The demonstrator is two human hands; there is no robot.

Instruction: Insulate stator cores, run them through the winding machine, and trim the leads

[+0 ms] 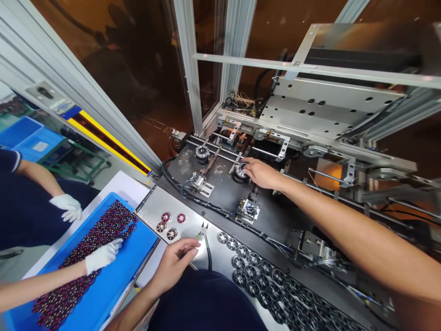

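Observation:
My right hand (262, 174) reaches into the machine, its fingers closed on the rim of a round black-and-silver part (241, 171) seated on a fixture. Part of that piece is hidden by the fingers. Over the metal ledge (151, 207), my left hand (175, 264) hovers with thumb and fingers slightly apart and nothing visible between them. Just beyond its fingertips lie cutting pliers (204, 232) with dark jaws pointing away. Several small red-and-silver round rotors (171, 234) sit on the ledge, left of the pliers. Another round part (202, 154) stands on the fixture farther left.
Many black-and-silver rings (253, 273) crowd the ledge at lower right. At left, a blue tray (138, 243) holds many red-and-black round parts; a co-worker's white-gloved hand (103, 256) is over them. Cables (220, 211) run along the machine's front edge. A yellow-edged strip (110, 142) lines the frame post.

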